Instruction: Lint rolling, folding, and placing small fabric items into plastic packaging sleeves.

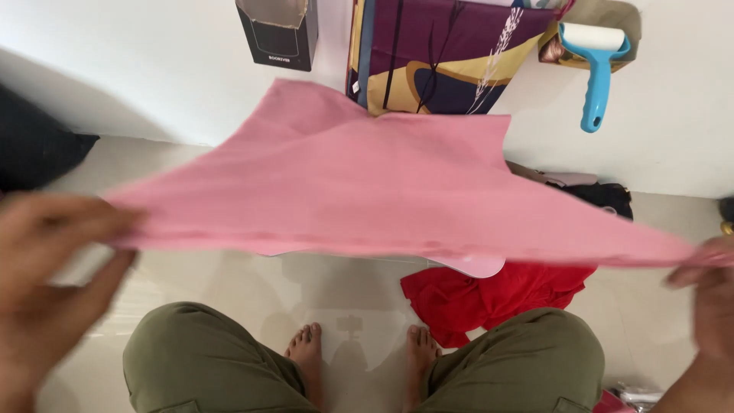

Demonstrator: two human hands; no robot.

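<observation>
Two hands hold one pink cloth stretched between them, and every place below is given from this cloth. The fingers of the left hand are closed on the left corner of the cloth, with the thumb under the edge and the other fingers over it. The right hand pinches the right corner, where the fabric becomes a narrow point; the hand is blurred, so the single fingers are not clear. The cloth is plain pink, without pattern, and thin. Its near edge runs almost straight from hand to hand, with a visible hem line, and the far part rises in two loose corners toward the wall. It hangs in the air, above the floor and in front of the person's knees. Below the cloth stand two bare feet on the pale floor, between legs in olive trousers. Under its right part lies a crumpled red garment. Beyond the cloth, against the white wall, leans a purple and yellow patterned fabric. Right of that is a blue lint roller, and left of it a dark box.
</observation>
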